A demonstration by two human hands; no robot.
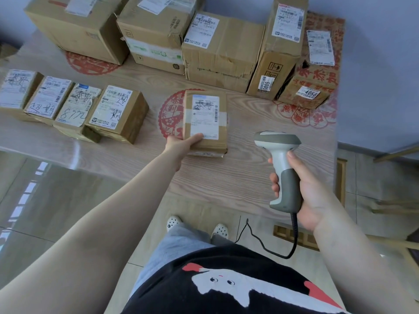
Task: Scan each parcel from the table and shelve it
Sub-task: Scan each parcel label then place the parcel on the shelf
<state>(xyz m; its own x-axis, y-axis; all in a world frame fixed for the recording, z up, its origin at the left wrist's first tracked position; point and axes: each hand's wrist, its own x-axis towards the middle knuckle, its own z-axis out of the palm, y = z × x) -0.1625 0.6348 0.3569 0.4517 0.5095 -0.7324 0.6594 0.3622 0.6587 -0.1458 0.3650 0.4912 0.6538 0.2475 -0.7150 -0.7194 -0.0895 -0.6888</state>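
**Parcel in one hand, scanner in the other at a crowded sorting table**

A person's left hand (181, 145) clasps the near left corner of a small cardboard parcel (205, 123), thumb pressed on its white shipping label, the box lying flat on the wood-grain table (226, 177) over a red paper-cut decoration (171, 114). The right hand (301, 189) is wrapped tight around the grey handle of a corded barcode scanner (280, 164), held above the table to the right of the parcel, its head turned toward the boxes. A row of four small labelled parcels (74, 107) sits well to the left, apart from the held one. Five larger cartons (217, 48) line the far edge, side by side, the rightmost reaching the table's right edge. Between the held parcel and the near edge the tabletop lies bare; bare wood also separates it from the far cartons. The scanner's black cable (272, 248) loops down past the near edge toward the tiled floor (56, 200)
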